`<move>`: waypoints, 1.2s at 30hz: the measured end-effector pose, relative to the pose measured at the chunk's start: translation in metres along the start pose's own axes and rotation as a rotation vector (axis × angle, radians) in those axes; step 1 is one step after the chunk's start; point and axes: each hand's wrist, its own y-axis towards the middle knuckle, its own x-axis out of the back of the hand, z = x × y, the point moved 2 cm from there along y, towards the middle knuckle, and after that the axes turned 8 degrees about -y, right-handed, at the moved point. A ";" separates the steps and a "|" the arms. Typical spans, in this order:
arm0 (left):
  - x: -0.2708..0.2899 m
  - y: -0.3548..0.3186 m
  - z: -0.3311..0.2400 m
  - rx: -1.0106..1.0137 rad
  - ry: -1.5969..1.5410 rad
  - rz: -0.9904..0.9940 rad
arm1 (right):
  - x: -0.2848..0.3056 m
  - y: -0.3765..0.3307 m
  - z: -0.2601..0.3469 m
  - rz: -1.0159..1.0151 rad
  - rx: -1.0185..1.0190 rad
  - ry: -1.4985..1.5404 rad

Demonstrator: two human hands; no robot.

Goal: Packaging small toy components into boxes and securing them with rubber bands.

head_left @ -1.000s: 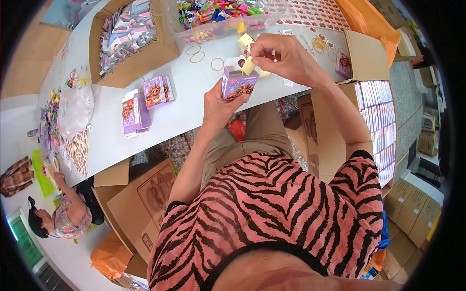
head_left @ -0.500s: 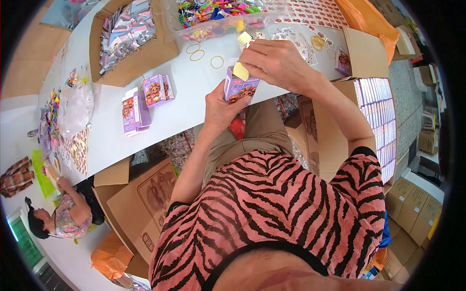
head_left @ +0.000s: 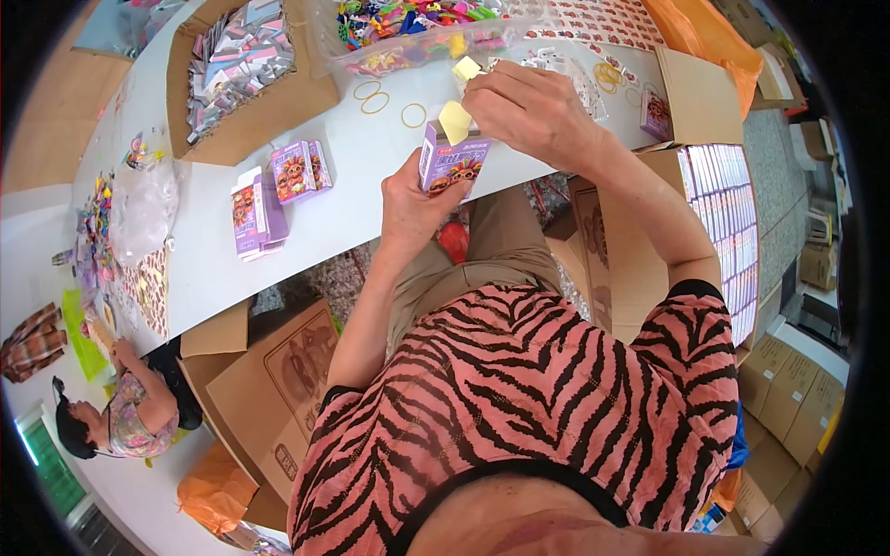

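My left hand is closed around a small purple printed cardboard box, held upright at the table's near edge. The top of the box is open. A pale yellow slip of paper stands at the opening, touching the fingertips of my right hand. The right fingers are curled together above the box and appear to pinch this slip, though the fingertips are partly hidden. Just beyond them lies another yellow piece of paper. To the left on the table are a few more purple boxes.
A carton of small flat packets and a clear bin of colourful little toys stand at the back. Rubber bands lie between. At right is a carton packed with boxes. Another person works at far left.
The purple box has shifted slightly left and tilted. The yellow slip shows higher above its opening. My right hand has moved a little up and right.
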 end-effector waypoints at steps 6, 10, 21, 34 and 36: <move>0.003 -0.001 -0.002 0.044 0.090 0.028 | 0.000 -0.005 0.010 0.050 0.077 0.025; 0.001 -0.005 -0.003 0.106 -0.053 0.056 | -0.003 -0.008 0.008 0.056 0.061 0.039; 0.008 -0.013 -0.018 0.191 -0.006 0.091 | -0.002 -0.014 0.011 0.115 0.077 0.075; 0.011 -0.015 -0.012 0.142 -0.075 0.070 | -0.018 -0.013 0.013 0.386 -0.492 0.699; 0.009 -0.014 -0.008 0.123 -0.087 0.063 | -0.018 -0.013 0.013 0.379 -0.477 0.672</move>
